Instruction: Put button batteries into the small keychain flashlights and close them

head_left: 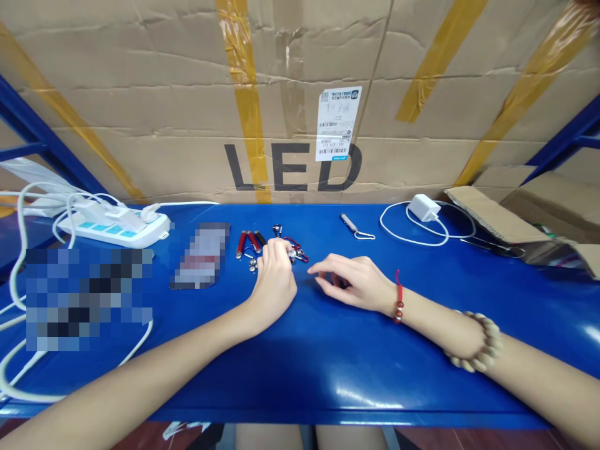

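My left hand (275, 275) rests on the blue shelf (328, 362), its fingers closed on a small metal keychain piece from a cluster of keychain clips (295, 249). Just left of that hand lie a few small red and dark pen-shaped keychain lights (248, 242). My right hand (351, 281) lies palm down to the right, fingers loosely spread and pointing left, holding nothing. A red cord bracelet and a wooden bead bracelet sit on that arm.
A silver keychain light (350, 224) lies further back. A white charger (423, 207) with its cable sits at the back right, a white power strip (119, 224) with cables at the left. A large "LED" cardboard box (300, 94) stands behind, with smaller cartons (525, 219) at the right.
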A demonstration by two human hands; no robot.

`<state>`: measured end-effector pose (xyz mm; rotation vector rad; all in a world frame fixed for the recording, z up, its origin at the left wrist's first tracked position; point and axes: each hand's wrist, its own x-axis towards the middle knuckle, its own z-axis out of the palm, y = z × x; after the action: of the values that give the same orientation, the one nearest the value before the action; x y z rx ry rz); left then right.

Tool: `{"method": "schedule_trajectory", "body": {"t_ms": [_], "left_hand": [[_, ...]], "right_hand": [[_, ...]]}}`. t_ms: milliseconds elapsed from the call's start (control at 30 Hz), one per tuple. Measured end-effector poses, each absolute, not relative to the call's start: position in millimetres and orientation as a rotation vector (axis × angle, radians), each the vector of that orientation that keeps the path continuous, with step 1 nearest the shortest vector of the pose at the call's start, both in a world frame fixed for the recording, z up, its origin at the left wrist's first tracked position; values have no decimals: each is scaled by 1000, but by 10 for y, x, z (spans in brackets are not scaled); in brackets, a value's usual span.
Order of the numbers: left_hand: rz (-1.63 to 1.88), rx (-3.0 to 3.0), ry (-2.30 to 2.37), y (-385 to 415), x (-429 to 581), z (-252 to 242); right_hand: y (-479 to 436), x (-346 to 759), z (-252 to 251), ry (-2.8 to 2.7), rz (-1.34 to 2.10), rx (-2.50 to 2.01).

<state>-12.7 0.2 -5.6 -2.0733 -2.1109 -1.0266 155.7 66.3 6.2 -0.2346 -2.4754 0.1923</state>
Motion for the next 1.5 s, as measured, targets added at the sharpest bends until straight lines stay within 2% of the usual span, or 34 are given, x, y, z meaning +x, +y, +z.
{"method": "schedule_trajectory", "body": {"t_ms": [400,667,867,1233,1500], "left_hand": [[-1226,-2106,-2074,29,-133,-54],[-885,-1969,-2137,-49,-52,20],[-881,-1980,-2134,-58,-45,5],[-1359,-2178,-1903,27,-112,-74],[-1813,-1955,-2180,30,-123,51]], "right_hand": [[668,1560,69,-2499,160,-214],[674,1561,60,-2520,138,-226],[675,1560,67,-2531,130,-226],[691,1550,70,-2570,166,-240],[684,1559,86,-2638,208,-279]]}}
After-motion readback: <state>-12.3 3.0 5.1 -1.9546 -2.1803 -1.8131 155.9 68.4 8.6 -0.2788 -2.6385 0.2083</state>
